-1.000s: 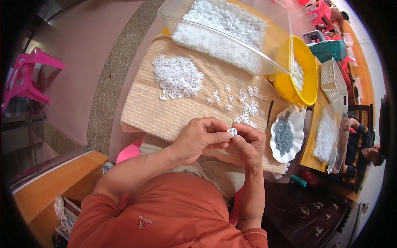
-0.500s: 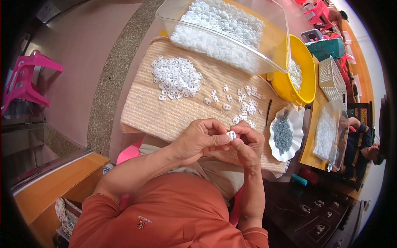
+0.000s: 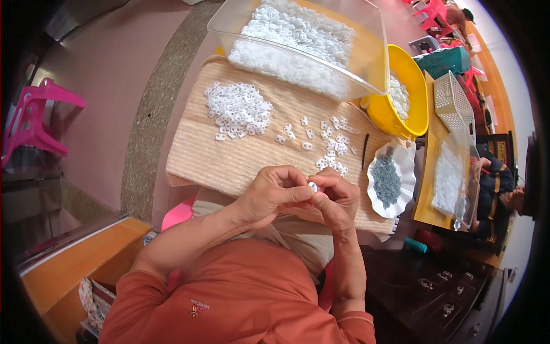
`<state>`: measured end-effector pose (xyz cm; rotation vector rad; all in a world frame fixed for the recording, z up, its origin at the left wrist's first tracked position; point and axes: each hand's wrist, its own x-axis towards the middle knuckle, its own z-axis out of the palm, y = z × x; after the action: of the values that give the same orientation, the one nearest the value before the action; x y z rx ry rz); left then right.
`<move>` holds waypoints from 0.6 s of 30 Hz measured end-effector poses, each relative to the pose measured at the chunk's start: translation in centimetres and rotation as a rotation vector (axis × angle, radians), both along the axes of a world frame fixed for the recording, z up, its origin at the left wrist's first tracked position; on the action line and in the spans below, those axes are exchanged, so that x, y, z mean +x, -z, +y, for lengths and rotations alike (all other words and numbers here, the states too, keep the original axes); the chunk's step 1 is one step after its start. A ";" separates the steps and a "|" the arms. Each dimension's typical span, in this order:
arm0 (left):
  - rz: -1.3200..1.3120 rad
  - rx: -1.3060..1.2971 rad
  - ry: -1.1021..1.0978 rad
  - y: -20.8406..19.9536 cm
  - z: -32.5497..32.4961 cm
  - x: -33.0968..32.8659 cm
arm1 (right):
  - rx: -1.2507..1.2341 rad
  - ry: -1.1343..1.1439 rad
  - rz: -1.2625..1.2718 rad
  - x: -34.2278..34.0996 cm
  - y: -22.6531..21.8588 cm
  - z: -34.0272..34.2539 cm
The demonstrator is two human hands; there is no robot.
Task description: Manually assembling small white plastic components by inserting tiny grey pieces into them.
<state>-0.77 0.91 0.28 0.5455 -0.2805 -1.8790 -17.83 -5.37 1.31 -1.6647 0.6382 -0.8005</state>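
Observation:
Between my two hands, just over the near edge of the cloth, is a small white plastic piece. My left hand pinches it between thumb and fingers from one side. From the other side my right hand grips it, its thumb close to the left thumb. Fingers cover most of the piece. Just beyond my hands lie loose white two-holed pieces, and a big heap of the same kind sits farther left. A white wavy-rimmed dish of small grey-blue parts stands to the right.
A large clear bin of white pieces stands at the back, beside a yellow basin. A thin black stick lies on the striped cloth. Another person sits at the right near a clear tray. A pink stool stands left.
The white piece has turned between my fingers and less of it shows. Both hands stay together; the whole view has shifted slightly.

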 end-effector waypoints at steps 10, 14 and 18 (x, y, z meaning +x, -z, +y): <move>-0.107 0.046 0.075 -0.4 -0.3 0.4 | 0.340 -0.053 -0.015 -0.6 -0.6 0.0; -0.072 0.017 0.097 0.2 -0.2 0.4 | 0.552 -0.117 -0.152 -0.5 -2.1 0.1; -0.041 0.038 0.140 -0.2 -0.3 0.5 | 0.401 -0.222 -0.072 -1.2 -1.8 -0.5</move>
<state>-0.28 0.61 0.49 0.6040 -0.3168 -2.0137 -19.05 -5.88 3.06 -1.3060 0.5130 -0.5287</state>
